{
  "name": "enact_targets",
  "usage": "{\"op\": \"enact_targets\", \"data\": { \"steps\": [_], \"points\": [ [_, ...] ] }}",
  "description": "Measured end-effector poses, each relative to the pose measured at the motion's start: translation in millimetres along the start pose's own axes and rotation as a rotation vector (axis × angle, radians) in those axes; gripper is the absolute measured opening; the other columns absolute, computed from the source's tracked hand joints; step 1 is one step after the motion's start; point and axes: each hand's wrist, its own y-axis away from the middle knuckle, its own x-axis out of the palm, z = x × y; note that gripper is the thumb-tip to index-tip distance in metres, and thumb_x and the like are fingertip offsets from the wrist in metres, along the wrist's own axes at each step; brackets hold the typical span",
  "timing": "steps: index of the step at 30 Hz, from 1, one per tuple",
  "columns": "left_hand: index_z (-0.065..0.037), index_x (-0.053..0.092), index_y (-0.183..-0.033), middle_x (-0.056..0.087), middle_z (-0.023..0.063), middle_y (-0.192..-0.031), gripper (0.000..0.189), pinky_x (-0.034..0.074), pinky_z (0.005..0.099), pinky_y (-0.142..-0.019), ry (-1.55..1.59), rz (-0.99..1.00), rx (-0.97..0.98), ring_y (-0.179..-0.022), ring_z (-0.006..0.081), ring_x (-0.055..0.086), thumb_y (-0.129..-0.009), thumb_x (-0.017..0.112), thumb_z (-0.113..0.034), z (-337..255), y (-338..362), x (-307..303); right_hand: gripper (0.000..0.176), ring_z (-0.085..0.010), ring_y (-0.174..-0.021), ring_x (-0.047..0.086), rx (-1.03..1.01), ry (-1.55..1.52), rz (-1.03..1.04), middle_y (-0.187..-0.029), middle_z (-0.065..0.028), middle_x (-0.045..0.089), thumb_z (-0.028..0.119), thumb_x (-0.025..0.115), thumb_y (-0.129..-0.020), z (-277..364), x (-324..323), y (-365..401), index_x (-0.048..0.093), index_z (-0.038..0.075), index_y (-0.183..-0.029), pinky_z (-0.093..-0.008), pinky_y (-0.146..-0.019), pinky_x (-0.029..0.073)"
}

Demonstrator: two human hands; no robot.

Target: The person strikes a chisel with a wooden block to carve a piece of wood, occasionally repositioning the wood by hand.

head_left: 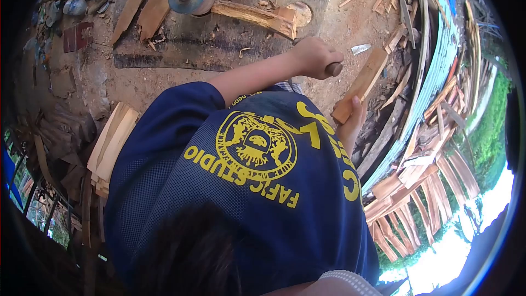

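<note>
Bare dirt ground (339, 22) lies under hard daylight, a dark mat (219, 46) across it, pale slats (112, 142) stacked at one side, planks (427, 186) heaped beside greenery (490, 131).

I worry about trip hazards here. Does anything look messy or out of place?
Yes: offcuts lie in a jumbled heap beside the right hand, which grips a slat. Loose chips litter the dark mat. The left hand is closed on a tool handle.
</note>
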Motion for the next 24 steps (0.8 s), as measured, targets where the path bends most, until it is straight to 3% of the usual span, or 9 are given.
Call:
{"op": "enact_targets", "data": {
  "steps": [5,14,21,24],
  "points": [
    [-0.015,0.056,-0.072,0.059,0.0033,-0.061,0.013,0.048,0.038,-0.052,0.033,-0.049,0.094,-0.056,0.0258,0.062,-0.074,0.067,-0.021,2.5,-14.2,-7.5,0.048,-0.0209,-0.068,0.06,0.012,-0.032,0.107,-0.086,-0.0166,0.063,0.043,0.048,-0.091,15.3,12.0,2.1,0.049,0.002,-0.114,-0.0324,-0.07,0.049],
    [-0.014,0.054,-0.07,0.056,0.0028,-0.057,0.015,0.046,0.0371,-0.048,0.035,-0.067,0.097,-0.052,0.0241,0.06,-0.072,0.068,-0.019,14.1,-20.0,-7.7,0.054,-0.0227,-0.075,0.065,-0.101,-0.11,0.174,-0.096,-0.0214,0.066,0.038,0.048,-0.09,18.1,14.1,-13.2,0.044,-0.001,-0.126,-0.0302,-0.068,0.049],
    [-0.016,0.061,-0.072,0.061,0.0033,-0.06,0.021,0.048,0.0393,-0.051,0.093,-0.049,-0.06,-0.056,0.0264,0.063,-0.064,0.076,-0.028,18.3,-20.0,-2.0,0.064,-0.0235,-0.08,0.066,-0.155,-0.041,0.3,-0.102,-0.024,0.066,0.04,0.053,-0.088,41.4,9.4,-13.9,0.04,-0.004,-0.133,-0.0295,-0.07,0.05],
    [-0.018,0.067,-0.076,0.064,0.0035,-0.064,0.024,0.05,0.0396,-0.053,0.078,-0.006,-0.131,-0.06,0.0266,0.065,-0.059,0.079,-0.031,15.4,-22.1,-1.8,0.071,-0.0264,-0.078,0.068,-0.301,-0.196,0.302,-0.105,-0.0295,0.062,0.044,0.056,-0.086,66.1,-14.8,-16.0,0.039,-0.009,-0.131,-0.0318,-0.063,0.053]
  ]
}}
